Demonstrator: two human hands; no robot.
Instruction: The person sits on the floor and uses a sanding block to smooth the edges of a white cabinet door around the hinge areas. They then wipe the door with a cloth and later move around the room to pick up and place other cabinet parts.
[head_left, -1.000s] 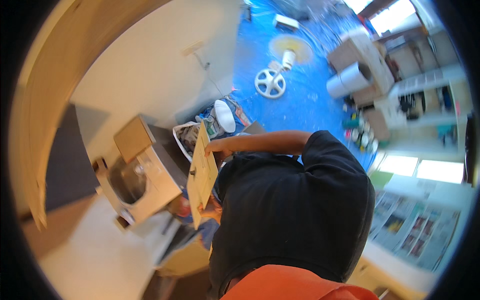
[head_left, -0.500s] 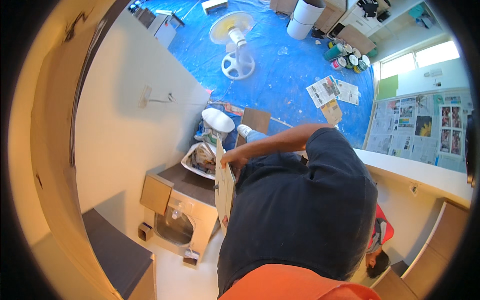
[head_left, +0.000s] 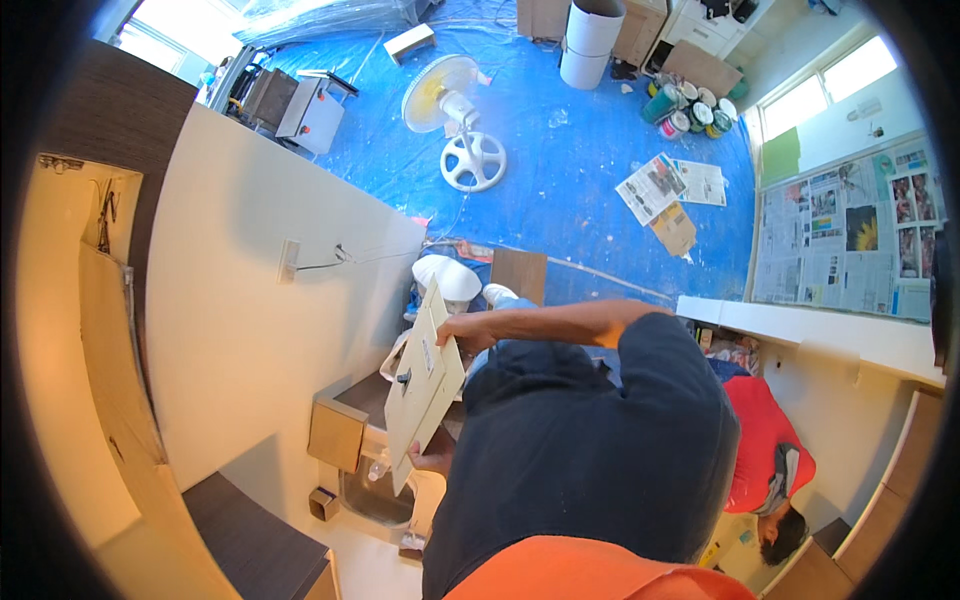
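A thin cream panel (head_left: 428,378) with a small dark knob and a label on its face hangs tilted at my left side. My right hand (head_left: 458,328), its arm reaching across my body, is closed on the panel's far edge. My left hand (head_left: 432,457) grips its near edge, with part of that hand and arm hidden by my dark shirt. Below the panel is a brown-topped cabinet unit (head_left: 338,432) with a metal basin (head_left: 378,500), partly covered by it. A rounded white object (head_left: 448,280) stands just beyond the panel.
A white wall (head_left: 260,320) rises at left, and a dark counter (head_left: 250,530) sits near left. A co-worker in red (head_left: 765,440) bends at right under a white ledge (head_left: 820,335). Blue sheeting (head_left: 560,200) covers the floor, with a fan (head_left: 455,110), paint cans (head_left: 695,110) and newspapers (head_left: 655,190).
The panel has turned from nearly edge-on so its face shows, and has swung left, still in both hands. My view has shifted, showing more of the co-worker in red.
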